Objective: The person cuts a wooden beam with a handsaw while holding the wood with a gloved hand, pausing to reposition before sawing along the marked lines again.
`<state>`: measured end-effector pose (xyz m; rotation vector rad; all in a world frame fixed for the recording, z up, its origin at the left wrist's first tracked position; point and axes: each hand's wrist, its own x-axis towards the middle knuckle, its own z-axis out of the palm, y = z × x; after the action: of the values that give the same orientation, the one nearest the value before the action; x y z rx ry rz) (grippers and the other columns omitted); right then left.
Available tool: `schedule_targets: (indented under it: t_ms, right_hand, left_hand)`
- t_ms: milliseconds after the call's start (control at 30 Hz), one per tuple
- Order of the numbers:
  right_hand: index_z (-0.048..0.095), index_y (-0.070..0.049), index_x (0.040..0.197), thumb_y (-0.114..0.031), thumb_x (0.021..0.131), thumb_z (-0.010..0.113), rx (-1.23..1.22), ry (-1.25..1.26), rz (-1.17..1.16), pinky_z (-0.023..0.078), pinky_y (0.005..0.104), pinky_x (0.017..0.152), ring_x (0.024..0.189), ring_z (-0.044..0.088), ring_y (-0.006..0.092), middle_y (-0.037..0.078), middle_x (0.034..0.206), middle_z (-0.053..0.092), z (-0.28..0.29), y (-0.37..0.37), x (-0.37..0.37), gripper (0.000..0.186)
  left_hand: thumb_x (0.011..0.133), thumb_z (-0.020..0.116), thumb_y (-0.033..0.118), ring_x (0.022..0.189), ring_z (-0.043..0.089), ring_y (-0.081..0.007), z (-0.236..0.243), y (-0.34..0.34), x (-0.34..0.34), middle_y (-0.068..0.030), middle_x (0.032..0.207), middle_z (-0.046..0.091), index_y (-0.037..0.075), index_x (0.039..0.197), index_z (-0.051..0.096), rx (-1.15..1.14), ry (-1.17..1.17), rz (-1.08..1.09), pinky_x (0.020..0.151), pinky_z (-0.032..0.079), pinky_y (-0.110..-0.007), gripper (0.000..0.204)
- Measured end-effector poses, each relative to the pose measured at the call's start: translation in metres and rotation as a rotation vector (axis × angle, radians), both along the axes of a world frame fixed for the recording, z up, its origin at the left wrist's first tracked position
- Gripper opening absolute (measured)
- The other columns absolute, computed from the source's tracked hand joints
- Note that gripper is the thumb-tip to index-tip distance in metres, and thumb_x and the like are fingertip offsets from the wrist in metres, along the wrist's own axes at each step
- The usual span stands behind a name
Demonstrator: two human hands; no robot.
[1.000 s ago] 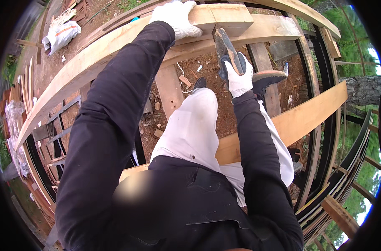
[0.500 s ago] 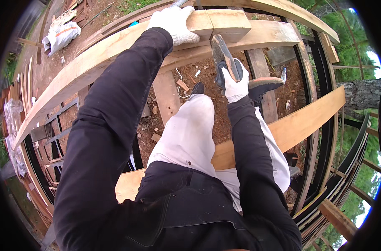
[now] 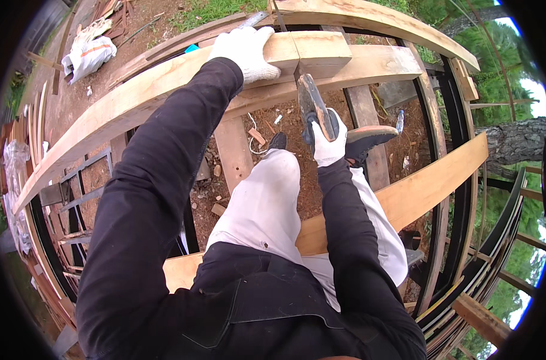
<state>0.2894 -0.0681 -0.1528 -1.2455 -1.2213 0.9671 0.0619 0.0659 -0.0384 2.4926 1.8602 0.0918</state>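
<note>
A thick pale wooden beam (image 3: 165,72) crosses in front of me, with a narrow cut line near its right end. My left hand (image 3: 244,55), in a white knit glove, rests over the beam just left of that line, fingers curled on its top and thumb along the near side. In my right hand (image 3: 329,143), also gloved, is the handle of a hand saw (image 3: 312,99). Its thin blade stands in the cut, and part of it shows beyond the beam's far side. The wood hides the middle of the blade.
Another beam (image 3: 381,63) lies against the near side of the first. A wide plank (image 3: 438,180) runs beside my legs. Dark metal frame bars (image 3: 459,162) stand at right. Below are dirt and wood scraps (image 3: 257,136). A white sack (image 3: 90,57) lies at far left.
The saw and my right hand have shifted slightly, with more blade showing past the beam's far side. My left hand keeps its place on the beam. The whole view has shifted a little.
</note>
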Motion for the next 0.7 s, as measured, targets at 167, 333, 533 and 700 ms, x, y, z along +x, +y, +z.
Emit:
schedule_targets:
  t_ms: [167,333,533,700]
  right_hand:
    - [0.066,0.0,0.104,-0.007,0.086,0.074,-0.092,-0.095,-0.006,0.054,0.0342,0.079,0.083,0.07,0.0221,0.014,0.09,0.072,0.009,-0.048,-0.002,0.021]
    - [0.068,0.005,0.103,-0.007,0.081,0.069,-0.234,-0.024,0.061,0.055,0.0309,0.068,0.069,0.069,0.0187,0.009,0.078,0.071,0.033,-0.173,0.044,0.025]
    - [0.068,0.001,0.105,-0.006,0.088,0.072,-0.077,0.023,-0.072,0.054,0.0324,0.074,0.079,0.069,0.0168,0.007,0.087,0.071,-0.014,-0.019,0.012,0.018]
    - [0.067,-0.001,0.102,-0.007,0.087,0.074,-0.082,0.01,-0.018,0.053,0.0331,0.077,0.08,0.068,0.0179,0.01,0.087,0.071,0.033,-0.012,-0.022,0.018]
  left_hand:
    - [0.072,0.075,0.061,0.125,0.06,-0.0355,-0.002,0.004,-0.014,-0.018,0.136,0.062,0.015,0.149,0.051,-0.019,-0.008,-0.011,0.107,0.047,-0.047,0.093]
    - [0.073,0.075,0.058,0.124,0.06,-0.0345,0.009,-0.004,-0.018,-0.0177,0.133,0.063,0.015,0.149,0.051,0.002,-0.001,0.015,0.106,0.046,-0.048,0.09]
    - [0.073,0.075,0.055,0.123,0.061,-0.0348,0.013,0.002,-0.001,-0.0177,0.132,0.064,0.014,0.147,0.052,-0.03,-0.055,-0.011,0.105,0.048,-0.047,0.089]
    - [0.07,0.077,0.057,0.125,0.062,-0.0358,0.015,-0.005,-0.01,-0.0179,0.14,0.061,0.011,0.147,0.052,-0.096,-0.038,-0.001,0.106,0.048,-0.046,0.094]
